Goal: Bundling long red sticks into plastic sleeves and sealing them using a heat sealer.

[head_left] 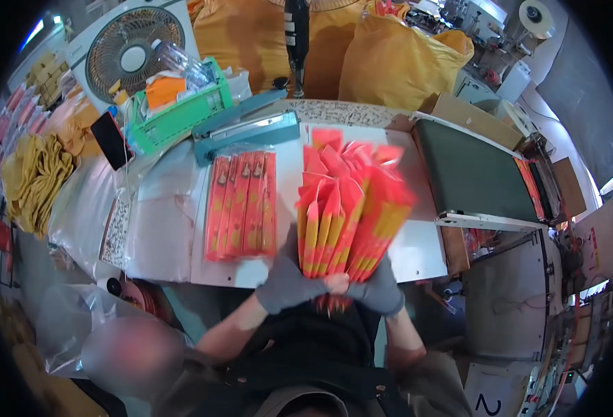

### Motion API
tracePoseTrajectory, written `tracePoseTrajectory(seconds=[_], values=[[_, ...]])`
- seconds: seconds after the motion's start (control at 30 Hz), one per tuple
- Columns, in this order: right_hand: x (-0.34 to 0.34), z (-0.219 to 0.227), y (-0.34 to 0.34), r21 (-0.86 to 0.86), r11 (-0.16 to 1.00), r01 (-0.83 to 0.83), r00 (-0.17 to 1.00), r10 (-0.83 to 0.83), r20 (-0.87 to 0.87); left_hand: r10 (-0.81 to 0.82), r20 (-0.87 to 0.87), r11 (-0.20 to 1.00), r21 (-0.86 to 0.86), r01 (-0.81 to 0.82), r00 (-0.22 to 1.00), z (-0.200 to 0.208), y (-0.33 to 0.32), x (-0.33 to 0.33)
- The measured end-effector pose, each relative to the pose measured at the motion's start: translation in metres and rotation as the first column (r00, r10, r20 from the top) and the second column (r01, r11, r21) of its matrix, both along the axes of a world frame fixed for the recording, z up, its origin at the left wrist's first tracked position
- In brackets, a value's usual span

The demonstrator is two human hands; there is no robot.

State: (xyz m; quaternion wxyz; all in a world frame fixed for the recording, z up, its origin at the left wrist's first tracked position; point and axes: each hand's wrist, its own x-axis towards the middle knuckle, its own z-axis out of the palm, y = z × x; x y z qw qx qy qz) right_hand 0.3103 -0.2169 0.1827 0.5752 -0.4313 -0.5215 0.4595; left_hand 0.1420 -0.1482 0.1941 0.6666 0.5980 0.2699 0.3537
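Observation:
Upright in front of my body stands a thick bundle of red and gold packets (331, 222), long and slim, with red tops fanning out. My left hand (289, 283), in a grey glove with bare fingertips, is closed round the bundle's lower left side. On the lower right side my right hand (381, 288), gloved the same way, is closed round it too. Some fingers are hidden behind the packets, and the bundle's right part is smeared by motion. Left of it, a clear plastic bag (240, 208) filled with similar red and gold packets lies flat on the white table (417, 254).
A teal bag sealer (251, 135) and a green basket (178, 115) with a bottle stand at the back left, near a phone (111, 139) and a fan (134, 59). A dark green conveyor belt (470, 170) adjoins at right. Yellow sacks (397, 66) stand behind the table.

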Motion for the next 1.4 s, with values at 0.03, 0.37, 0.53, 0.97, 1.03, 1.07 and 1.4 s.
tracePoseTrajectory(seconds=[0.03,0.37,0.53,0.97,1.03,1.07,1.4], values=[[0.002,0.008,0.005,-0.003,1.000,-0.012,0.999,0.012,-0.053,-0.115,0.050,0.993,0.028,0.113,0.992,-0.012,0.014,0.000],[-0.011,0.047,0.042,0.343,0.937,0.062,0.997,-0.070,0.013,-0.016,0.252,0.921,0.380,-0.084,0.968,0.007,0.026,0.019],[-0.031,0.039,0.015,0.338,0.939,0.063,0.998,-0.051,-0.044,-0.170,0.094,0.981,0.107,0.159,0.981,0.021,-0.006,-0.018],[-0.066,-0.045,0.118,-0.316,0.796,-0.516,0.830,0.555,0.042,0.360,0.052,0.915,0.176,-0.364,0.931,-0.109,0.079,-0.242],[-0.056,-0.047,0.117,-0.346,0.799,-0.492,0.847,0.531,0.023,0.767,-0.474,0.606,0.757,-0.245,0.432,-0.083,0.118,-0.294],[-0.063,-0.048,0.119,-0.310,0.811,-0.497,0.835,0.544,0.084,0.767,-0.566,0.637,0.726,-0.257,0.304,-0.102,0.122,-0.331],[-0.075,-0.049,0.112,-0.292,0.873,-0.390,0.917,0.398,-0.034,0.630,0.313,0.767,-0.110,-0.632,0.711,-0.064,0.080,-0.196]])
